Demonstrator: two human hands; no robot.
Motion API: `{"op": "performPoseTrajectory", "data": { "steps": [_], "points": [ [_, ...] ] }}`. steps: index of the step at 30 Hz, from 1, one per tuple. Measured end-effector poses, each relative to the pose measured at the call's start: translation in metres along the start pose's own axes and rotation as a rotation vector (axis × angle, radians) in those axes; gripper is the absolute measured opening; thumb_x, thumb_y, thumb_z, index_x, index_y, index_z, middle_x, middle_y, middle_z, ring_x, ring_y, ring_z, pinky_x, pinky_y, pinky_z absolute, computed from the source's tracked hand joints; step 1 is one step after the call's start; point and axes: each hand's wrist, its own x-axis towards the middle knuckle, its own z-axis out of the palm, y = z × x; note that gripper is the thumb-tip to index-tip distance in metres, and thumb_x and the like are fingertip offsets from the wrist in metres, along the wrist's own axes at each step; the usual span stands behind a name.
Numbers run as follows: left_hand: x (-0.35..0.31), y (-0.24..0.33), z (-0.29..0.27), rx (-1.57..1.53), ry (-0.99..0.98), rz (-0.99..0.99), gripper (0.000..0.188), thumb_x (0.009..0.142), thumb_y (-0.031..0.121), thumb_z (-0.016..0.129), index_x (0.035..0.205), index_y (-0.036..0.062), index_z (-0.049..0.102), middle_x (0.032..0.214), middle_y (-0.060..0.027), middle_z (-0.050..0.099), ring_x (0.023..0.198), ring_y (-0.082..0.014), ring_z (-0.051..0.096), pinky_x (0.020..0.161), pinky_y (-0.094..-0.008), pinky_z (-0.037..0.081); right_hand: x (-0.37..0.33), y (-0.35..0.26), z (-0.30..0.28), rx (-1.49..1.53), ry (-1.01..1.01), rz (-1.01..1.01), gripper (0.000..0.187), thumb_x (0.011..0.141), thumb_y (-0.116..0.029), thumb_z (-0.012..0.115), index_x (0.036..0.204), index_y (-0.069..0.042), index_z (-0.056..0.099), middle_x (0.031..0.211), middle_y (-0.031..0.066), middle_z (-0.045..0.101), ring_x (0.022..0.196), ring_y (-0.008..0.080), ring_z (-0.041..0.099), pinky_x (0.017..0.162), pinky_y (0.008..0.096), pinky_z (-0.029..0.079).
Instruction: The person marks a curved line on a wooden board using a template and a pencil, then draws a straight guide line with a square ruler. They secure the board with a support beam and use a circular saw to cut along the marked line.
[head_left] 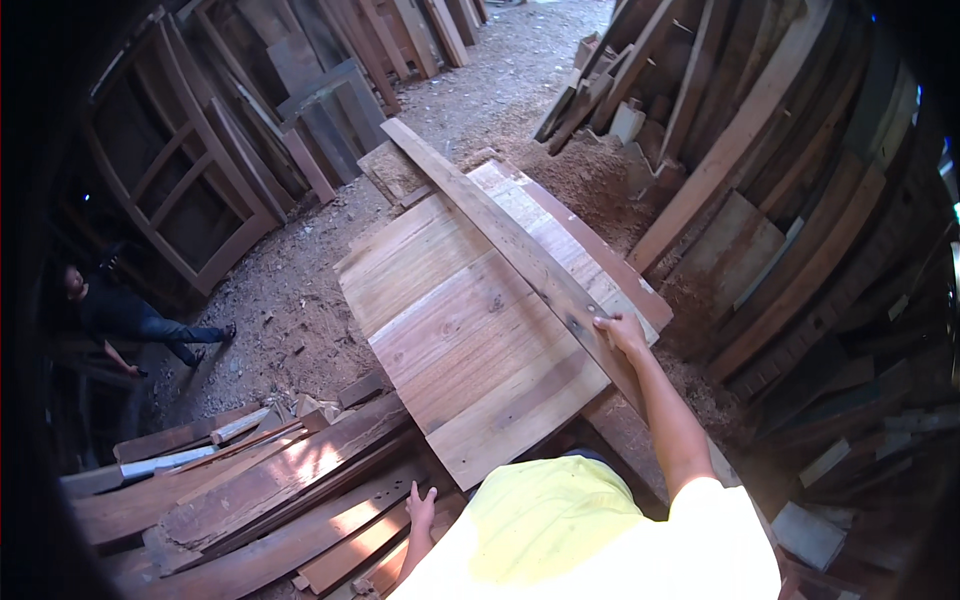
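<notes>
A long narrow wooden plank [510, 248] lies diagonally across a workbench top of joined pale boards [455, 330]. My right hand [625, 334] grips the plank near its closer part, the thumb and fingers at its edge. The near end of the plank is hidden behind my arm and yellow shirt. Low at the left of my body, my left hand [422, 508] hangs free with its fingers apart. It is beside the near edge of the board top and a stack of planks, and nothing shows in it.
Stacked planks [290, 480] lie at the lower left. Leaning boards [740, 140] line the right side, with a sawdust heap [590, 190] near them. A wooden frame [190, 190] stands at the far left. Another person [140, 310] is at the left.
</notes>
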Motion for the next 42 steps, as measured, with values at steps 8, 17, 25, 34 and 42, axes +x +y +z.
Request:
{"op": "performPoseTrajectory", "data": {
  "steps": [8, 17, 25, 34, 42],
  "points": [
    [0.046, -0.037, -0.001, 0.268, -0.012, 0.041, 0.088, 0.096, 0.049, 0.074, 0.168, 0.0177, 0.035, 0.164, -0.0289, 0.040, 0.152, -0.0516, 0.033, 0.128, -0.0575, 0.028, -0.040, 0.006, 0.033, -0.309, 0.193, -0.098, 0.054, 0.087, -0.043, 0.081, 0.131, -0.012, 0.077, 0.136, 0.0188, 0.066, 0.133, 0.0387, 0.055, 0.113, 0.0549, 0.043],
    [0.070, 0.024, 0.007, 0.477, -0.131, 0.234, 0.089, 0.095, 0.051, 0.073, 0.168, 0.0194, 0.035, 0.165, -0.0306, 0.038, 0.154, -0.0518, 0.030, 0.128, -0.0580, 0.026, -0.269, 0.140, 0.021, -0.125, 0.733, -0.069, 0.039, 0.086, -0.021, 0.079, 0.124, -0.012, 0.074, 0.135, 0.0138, 0.060, 0.138, 0.0370, 0.048, 0.115, 0.0545, 0.040],
    [0.066, 0.056, 0.011, 0.621, -0.103, 0.322, 0.089, 0.095, 0.054, 0.073, 0.169, 0.0208, 0.035, 0.166, -0.0321, 0.035, 0.156, -0.0519, 0.027, 0.129, -0.0584, 0.025, -0.418, 0.336, -0.056, -0.121, 1.341, 0.623, 0.026, 0.086, -0.013, 0.074, 0.112, -0.013, 0.073, 0.115, 0.0178, 0.065, 0.114, 0.0413, 0.061, 0.101, 0.0526, 0.049],
    [0.011, 0.058, -0.040, 0.780, -0.033, 0.189, 0.090, 0.094, 0.056, 0.072, 0.169, 0.0225, 0.034, 0.167, -0.0338, 0.032, 0.157, -0.0521, 0.024, 0.129, -0.0589, 0.023, -0.578, 0.558, -0.169, -0.084, 0.998, 1.328, 0.067, 0.091, -0.051, 0.068, 0.139, -0.004, 0.069, 0.140, 0.0240, 0.069, 0.129, 0.0407, 0.066, 0.106, 0.0525, 0.053],
    [-0.040, 0.002, -0.049, 0.903, -0.080, 0.091, 0.082, 0.094, 0.058, 0.069, 0.166, 0.0298, 0.041, 0.171, -0.0340, 0.026, 0.161, -0.0515, 0.016, 0.131, -0.0597, 0.016, -0.695, 0.787, -0.279, -0.149, 0.974, 1.530, 0.085, 0.092, -0.060, 0.066, 0.160, -0.013, 0.045, 0.160, 0.0303, 0.045, 0.147, 0.0457, 0.048, 0.117, 0.0557, 0.046]
  ]
}}
